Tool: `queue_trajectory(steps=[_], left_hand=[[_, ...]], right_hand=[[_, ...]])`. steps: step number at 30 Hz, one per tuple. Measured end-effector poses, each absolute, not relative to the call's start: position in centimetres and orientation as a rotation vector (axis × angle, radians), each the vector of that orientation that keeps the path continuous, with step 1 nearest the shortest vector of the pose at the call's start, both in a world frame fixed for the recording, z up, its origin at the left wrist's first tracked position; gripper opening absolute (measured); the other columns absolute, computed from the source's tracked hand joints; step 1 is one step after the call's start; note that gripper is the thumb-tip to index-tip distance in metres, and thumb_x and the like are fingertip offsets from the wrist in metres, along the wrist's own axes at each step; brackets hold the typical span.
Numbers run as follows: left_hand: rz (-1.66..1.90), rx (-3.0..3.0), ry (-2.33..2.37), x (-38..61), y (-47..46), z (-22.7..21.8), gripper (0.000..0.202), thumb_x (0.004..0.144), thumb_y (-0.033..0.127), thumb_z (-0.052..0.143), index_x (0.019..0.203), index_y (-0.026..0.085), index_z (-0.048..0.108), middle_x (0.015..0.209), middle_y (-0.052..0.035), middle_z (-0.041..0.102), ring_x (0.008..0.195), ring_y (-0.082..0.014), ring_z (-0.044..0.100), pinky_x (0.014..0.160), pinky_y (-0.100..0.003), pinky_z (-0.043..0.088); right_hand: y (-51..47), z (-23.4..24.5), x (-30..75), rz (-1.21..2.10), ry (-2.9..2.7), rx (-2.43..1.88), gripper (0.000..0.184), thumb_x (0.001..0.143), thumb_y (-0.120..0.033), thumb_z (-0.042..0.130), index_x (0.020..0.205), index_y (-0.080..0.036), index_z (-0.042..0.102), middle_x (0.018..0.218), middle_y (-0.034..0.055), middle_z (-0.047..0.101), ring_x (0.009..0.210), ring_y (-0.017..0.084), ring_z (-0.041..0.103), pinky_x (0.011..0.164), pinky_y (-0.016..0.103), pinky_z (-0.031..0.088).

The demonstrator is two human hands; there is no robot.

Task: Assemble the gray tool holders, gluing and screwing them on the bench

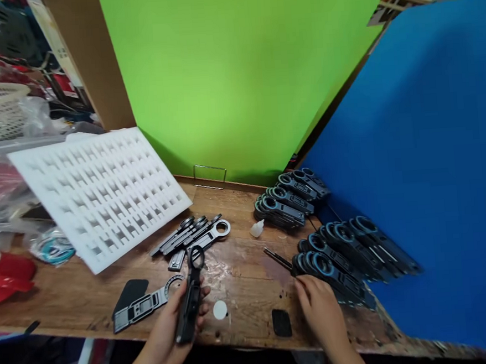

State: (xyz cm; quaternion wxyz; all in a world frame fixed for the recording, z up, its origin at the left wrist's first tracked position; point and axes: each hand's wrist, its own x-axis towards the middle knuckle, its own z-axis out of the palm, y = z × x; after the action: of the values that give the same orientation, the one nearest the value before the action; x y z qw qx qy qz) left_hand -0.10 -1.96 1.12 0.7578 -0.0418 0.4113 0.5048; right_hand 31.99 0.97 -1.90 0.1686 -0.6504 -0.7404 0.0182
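Observation:
My left hand [173, 325] is wrapped round a black handle-shaped part with a ring end [189, 305], ring pointing away from me. Black tweezers [279, 259], two thin prongs aimed away and to the left, have their near end at the closed fingers of my right hand [321, 307]. Just beyond that hand lies a stack of black ring-ended parts [324, 265]. A grey ring-ended plate [146, 306] rests left of my left hand, partly over a dark pad [132, 292]. Several similar loose parts [192, 235] lie in a pile farther back.
A white slotted foam board [110, 194] leans at the left, near a red cup [8, 276]. Green [235, 77] and blue panels [433, 163] wall the back and right. More stacked parts [286, 198], a small dropper bottle [257, 228], a white disc [220, 310] and a black square pad [282, 323] are on the table.

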Motion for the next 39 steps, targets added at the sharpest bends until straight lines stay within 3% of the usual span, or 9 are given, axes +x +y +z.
queue_trajectory(steps=[4,8,11,16,20,24,32,36,39], left_hand=[[1.135,-0.036,0.733,-0.4,-1.6,1.1,0.038,0.075,0.049,0.067,0.105,0.026,0.058,0.054,0.0075,0.041,0.036,-0.0034,0.032,0.031,-0.011,0.023],[1.176,0.109,0.841,-0.1,-0.9,1.2,0.042,0.075,0.051,0.066,0.105,0.023,0.058,0.053,0.0080,0.038,0.037,-0.0037,0.031,0.032,-0.012,0.023],[1.254,0.191,0.969,0.0,-0.4,1.6,0.048,0.074,0.054,0.065,0.110,0.024,0.054,0.057,0.0077,0.042,0.039,-0.0040,0.034,0.034,-0.012,0.025],[1.397,0.372,1.258,0.1,0.5,1.3,0.056,0.065,0.061,0.068,0.101,0.021,0.053,0.057,0.0091,0.041,0.042,-0.0052,0.038,0.035,-0.014,0.031],[1.396,0.525,1.468,-0.3,1.1,-0.1,0.058,0.063,0.067,0.064,0.095,0.019,0.051,0.055,0.0089,0.042,0.043,-0.0081,0.044,0.037,-0.017,0.036],[1.382,0.663,1.544,-1.0,1.0,-0.8,0.059,0.069,0.067,0.057,0.103,0.019,0.049,0.055,0.0084,0.043,0.043,-0.0097,0.046,0.038,-0.019,0.038],[1.377,0.784,1.623,-1.7,0.5,-0.9,0.056,0.070,0.066,0.057,0.099,0.018,0.051,0.058,0.0063,0.045,0.043,-0.0125,0.046,0.039,-0.024,0.041],[1.434,1.026,1.692,-1.7,0.3,-0.9,0.057,0.073,0.062,0.056,0.106,0.017,0.053,0.080,-0.0036,0.061,0.072,-0.0216,0.061,0.066,-0.034,0.051],[1.457,1.187,1.712,-1.7,0.1,-0.7,0.056,0.073,0.060,0.055,0.107,0.016,0.054,0.098,-0.0092,0.064,0.095,-0.0270,0.060,0.086,-0.041,0.046]], right_hand=[[0.8,-2.6,34.8,-0.214,-2.156,-2.131,0.032,0.088,-0.029,0.045,0.111,-0.014,0.062,0.103,0.0136,0.062,0.093,0.028,0.056,0.082,0.039,0.045],[0.5,-2.8,34.4,-0.171,-2.168,-2.198,0.031,0.087,-0.032,0.048,0.107,-0.015,0.064,0.099,0.0140,0.060,0.090,0.028,0.056,0.080,0.037,0.045],[-0.3,-2.3,33.5,0.169,-2.127,-2.119,0.032,0.088,-0.035,0.045,0.102,-0.015,0.064,0.102,0.0146,0.061,0.094,0.028,0.058,0.085,0.038,0.044],[-3.8,-0.2,28.3,1.110,-1.854,-1.775,0.043,0.088,-0.046,0.043,0.118,-0.019,0.058,0.110,0.0108,0.064,0.104,0.025,0.058,0.091,0.035,0.042],[-6.1,1.3,23.3,1.699,-1.641,-1.532,0.056,0.082,-0.058,0.046,0.117,-0.016,0.061,0.083,0.0078,0.067,0.076,0.021,0.061,0.070,0.030,0.046],[-6.3,1.7,21.5,1.839,-1.522,-1.504,0.065,0.076,-0.062,0.051,0.115,-0.011,0.063,0.074,0.0061,0.062,0.066,0.017,0.054,0.063,0.028,0.042],[-5.5,2.6,21.4,1.947,-1.326,-1.503,0.051,0.071,-0.058,0.060,0.098,-0.015,0.066,0.060,-0.0015,0.053,0.054,0.010,0.045,0.053,0.021,0.036],[-5.1,2.8,21.7,2.294,-0.994,-1.391,0.042,0.074,-0.055,0.055,0.088,-0.016,0.060,0.050,-0.0049,0.050,0.033,0.003,0.023,0.034,0.017,0.012],[-4.7,3.4,22.1,2.488,-0.683,-1.344,0.033,0.077,-0.047,0.051,0.089,-0.016,0.056,0.050,-0.0051,0.050,0.030,0.002,0.019,0.032,0.016,0.006]])
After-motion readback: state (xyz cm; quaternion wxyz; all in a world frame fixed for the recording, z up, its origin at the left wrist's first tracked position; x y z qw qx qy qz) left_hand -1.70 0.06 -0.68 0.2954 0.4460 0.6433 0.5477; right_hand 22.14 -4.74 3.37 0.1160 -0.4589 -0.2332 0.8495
